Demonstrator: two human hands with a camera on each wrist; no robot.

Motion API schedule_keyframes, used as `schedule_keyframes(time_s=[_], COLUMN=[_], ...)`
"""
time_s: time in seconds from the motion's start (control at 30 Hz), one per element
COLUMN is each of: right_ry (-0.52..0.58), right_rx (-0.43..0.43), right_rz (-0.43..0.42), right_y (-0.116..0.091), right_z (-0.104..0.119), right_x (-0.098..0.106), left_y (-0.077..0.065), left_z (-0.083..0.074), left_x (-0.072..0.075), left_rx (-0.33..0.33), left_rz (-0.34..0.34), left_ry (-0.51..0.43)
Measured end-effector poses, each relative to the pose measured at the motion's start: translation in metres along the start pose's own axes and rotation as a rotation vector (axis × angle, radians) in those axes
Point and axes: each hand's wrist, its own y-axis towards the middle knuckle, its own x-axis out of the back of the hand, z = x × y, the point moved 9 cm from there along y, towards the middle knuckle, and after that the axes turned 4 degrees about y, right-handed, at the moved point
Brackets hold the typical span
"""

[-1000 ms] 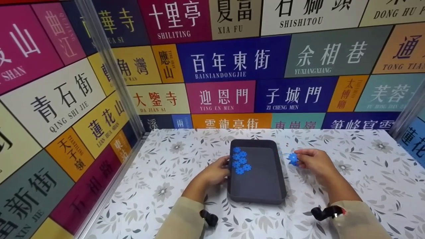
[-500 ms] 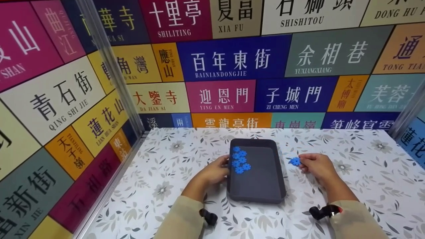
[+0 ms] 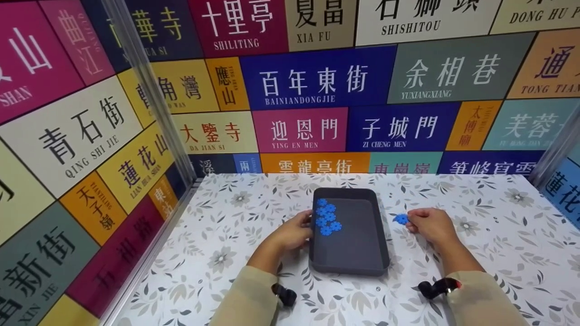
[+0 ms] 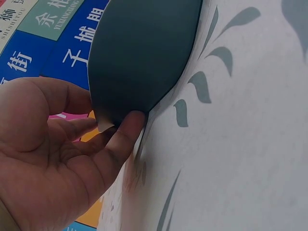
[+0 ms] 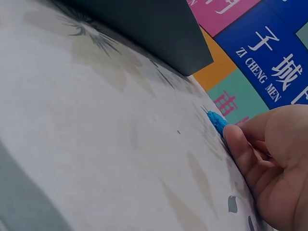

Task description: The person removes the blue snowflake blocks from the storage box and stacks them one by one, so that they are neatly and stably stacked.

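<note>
My left hand [image 3: 290, 233] is curling onto the left wall of the tray [image 3: 358, 246], probably steadying it on the desk [image 3: 435, 192]. My right hand [image 3: 430, 224] is pinching a blue piece [image 3: 401, 219] by one edge, beside the tray's right wall, presumably keeping the rest exposed. Compared with a second ago, I'm holding it flatter; the flower-shaped pieces [image 3: 327, 218] inside are staying put.

Bright head view, dimmer wrist views

- Grips with left hand [image 3: 293, 232], bending the fingers [image 4: 121, 140]
- Pinches with right hand [image 3: 429, 224], curling other fingers [image 5: 262, 175] behind the pinch
- Slants both forearms [image 3: 264, 258] inward behind the grips
</note>
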Motion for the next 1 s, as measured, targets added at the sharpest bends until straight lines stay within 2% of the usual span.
schedule_keyframes(time_s=[0.2,0.43,0.7,0.9,1.0], right_ry=[-0.014,-0.009,0.079,0.05,0.054], right_rx=[0.006,-0.013,0.023,-0.021,-0.004], right_rz=[-0.006,-0.018,-0.018,-0.021,-0.026], right_y=[0.001,0.0,-0.002,-0.002,-0.004], right_z=[0.001,-0.001,0.003,0.004,0.011], right_x=[-0.001,-0.001,-0.002,-0.004,-0.007], left_y=[0.001,0.0,0.0,0.001,0.001], left_z=[0.0,-0.001,-0.001,-0.001,-0.001], left_x=[0.0,-0.001,-0.004,-0.003,-0.002], left_rx=[-0.002,-0.008,-0.026,-0.024,-0.024], left_rz=[0.001,0.003,0.029,0.024,0.025], left_ry=[-0.028,-0.017,-0.043,-0.028,-0.028])
